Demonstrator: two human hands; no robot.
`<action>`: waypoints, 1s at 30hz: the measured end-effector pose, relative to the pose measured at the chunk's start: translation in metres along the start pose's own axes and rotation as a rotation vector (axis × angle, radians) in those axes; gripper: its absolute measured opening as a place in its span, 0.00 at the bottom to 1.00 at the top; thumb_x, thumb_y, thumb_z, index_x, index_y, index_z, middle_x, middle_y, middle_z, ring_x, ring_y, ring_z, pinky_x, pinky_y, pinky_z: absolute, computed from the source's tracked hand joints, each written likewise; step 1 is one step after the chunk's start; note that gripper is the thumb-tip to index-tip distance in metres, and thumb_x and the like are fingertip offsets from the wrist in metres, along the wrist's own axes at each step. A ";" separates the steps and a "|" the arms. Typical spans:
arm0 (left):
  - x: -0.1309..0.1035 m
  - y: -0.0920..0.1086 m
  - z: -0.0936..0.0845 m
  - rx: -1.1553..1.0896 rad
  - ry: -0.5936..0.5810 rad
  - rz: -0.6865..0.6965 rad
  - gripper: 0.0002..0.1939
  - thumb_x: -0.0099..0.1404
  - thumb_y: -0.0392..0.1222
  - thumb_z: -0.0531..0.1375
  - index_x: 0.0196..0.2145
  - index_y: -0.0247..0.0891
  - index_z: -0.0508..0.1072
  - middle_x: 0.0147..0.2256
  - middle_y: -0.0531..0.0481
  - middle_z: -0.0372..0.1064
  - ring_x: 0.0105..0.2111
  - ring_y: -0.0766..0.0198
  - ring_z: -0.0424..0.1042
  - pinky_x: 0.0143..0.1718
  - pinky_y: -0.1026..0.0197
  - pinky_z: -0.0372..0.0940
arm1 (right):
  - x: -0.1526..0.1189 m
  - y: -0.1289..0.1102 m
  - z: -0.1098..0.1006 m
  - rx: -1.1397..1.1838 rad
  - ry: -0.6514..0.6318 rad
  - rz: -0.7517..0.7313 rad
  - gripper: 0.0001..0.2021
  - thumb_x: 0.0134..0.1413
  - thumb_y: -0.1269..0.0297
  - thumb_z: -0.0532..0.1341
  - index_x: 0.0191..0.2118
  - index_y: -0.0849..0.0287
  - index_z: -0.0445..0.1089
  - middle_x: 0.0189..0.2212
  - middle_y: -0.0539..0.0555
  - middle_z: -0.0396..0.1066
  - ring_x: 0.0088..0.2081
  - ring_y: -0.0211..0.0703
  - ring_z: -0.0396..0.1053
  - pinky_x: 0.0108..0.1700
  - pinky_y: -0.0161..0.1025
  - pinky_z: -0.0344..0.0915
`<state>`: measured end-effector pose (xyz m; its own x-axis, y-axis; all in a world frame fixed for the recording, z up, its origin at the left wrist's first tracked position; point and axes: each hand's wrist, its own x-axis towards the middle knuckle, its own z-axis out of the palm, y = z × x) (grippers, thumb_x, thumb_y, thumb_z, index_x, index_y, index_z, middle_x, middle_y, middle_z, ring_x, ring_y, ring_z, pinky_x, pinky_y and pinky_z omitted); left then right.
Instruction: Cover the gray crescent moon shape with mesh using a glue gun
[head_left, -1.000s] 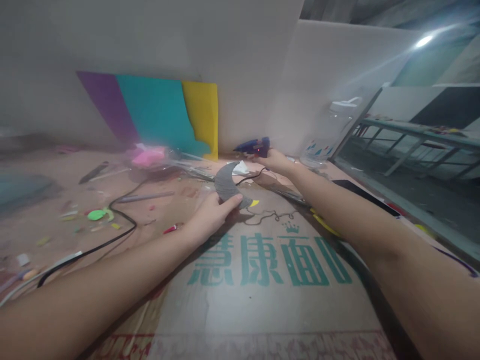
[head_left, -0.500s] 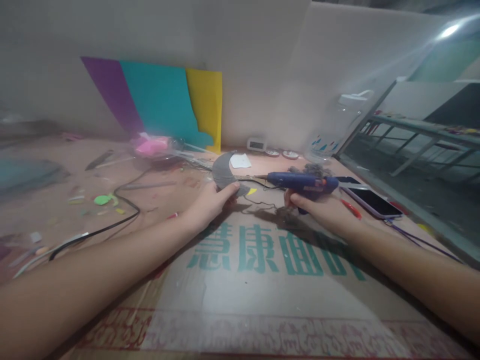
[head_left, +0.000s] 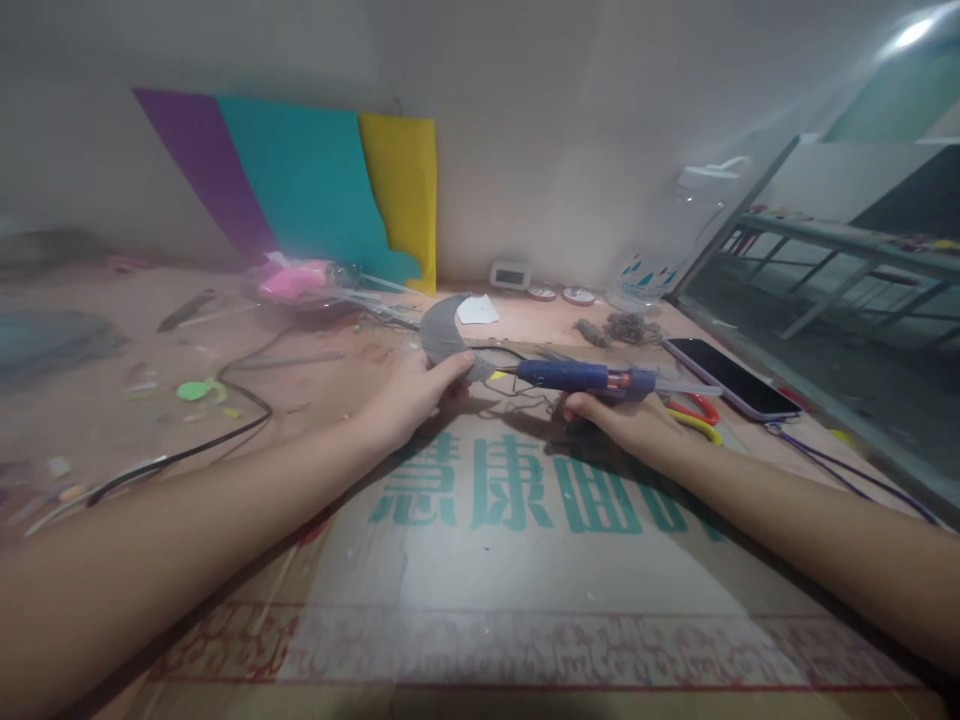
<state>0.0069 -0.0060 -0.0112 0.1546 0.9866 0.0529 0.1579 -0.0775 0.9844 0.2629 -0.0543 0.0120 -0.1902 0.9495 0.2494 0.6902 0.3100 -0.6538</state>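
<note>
Cardboard (head_left: 442, 585) below; left grip (head_left: 421, 390) pinches crescent (head_left: 439, 328) low, right grip (head_left: 624, 418) holds glue gun (head_left: 562, 376).

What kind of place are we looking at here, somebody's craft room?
Probably a craft workspace, though whether at home or in a workshop I can't tell: there's a glue gun, coloured sheets against the wall, and scissors.
</note>
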 end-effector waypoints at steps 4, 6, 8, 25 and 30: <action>0.001 -0.001 0.000 0.007 0.003 0.025 0.20 0.58 0.58 0.61 0.26 0.36 0.71 0.23 0.51 0.68 0.21 0.66 0.64 0.21 0.65 0.56 | 0.002 -0.002 0.001 0.050 -0.051 -0.023 0.17 0.54 0.46 0.59 0.31 0.56 0.74 0.32 0.54 0.77 0.36 0.49 0.75 0.42 0.46 0.72; 0.001 -0.001 0.000 0.026 0.007 0.036 0.20 0.59 0.58 0.60 0.26 0.36 0.70 0.23 0.51 0.68 0.21 0.66 0.64 0.21 0.65 0.55 | 0.002 -0.006 0.000 0.030 -0.055 -0.015 0.17 0.53 0.47 0.60 0.28 0.55 0.73 0.27 0.53 0.76 0.33 0.48 0.75 0.40 0.46 0.72; 0.000 0.000 0.000 0.047 0.009 0.040 0.19 0.59 0.57 0.60 0.26 0.36 0.70 0.23 0.51 0.68 0.21 0.66 0.64 0.20 0.65 0.54 | 0.001 -0.013 -0.003 -0.019 -0.049 -0.010 0.16 0.52 0.48 0.60 0.25 0.54 0.71 0.23 0.52 0.73 0.30 0.48 0.74 0.37 0.45 0.73; -0.002 0.004 0.001 0.070 0.003 0.025 0.19 0.60 0.56 0.59 0.26 0.36 0.70 0.23 0.51 0.67 0.21 0.67 0.63 0.19 0.65 0.54 | 0.000 -0.018 0.002 -0.092 0.008 -0.014 0.12 0.51 0.52 0.61 0.37 0.54 0.72 0.35 0.54 0.77 0.39 0.54 0.76 0.44 0.50 0.74; -0.004 0.007 0.001 0.078 -0.003 0.044 0.19 0.60 0.57 0.59 0.25 0.36 0.69 0.22 0.52 0.66 0.20 0.67 0.62 0.19 0.65 0.53 | 0.000 -0.009 0.006 -0.159 0.090 0.037 0.14 0.48 0.52 0.64 0.38 0.54 0.70 0.36 0.56 0.76 0.41 0.56 0.75 0.45 0.54 0.73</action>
<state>0.0085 -0.0105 -0.0048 0.1655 0.9816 0.0953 0.2268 -0.1319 0.9650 0.2522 -0.0569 0.0133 -0.1049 0.9498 0.2948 0.7984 0.2572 -0.5444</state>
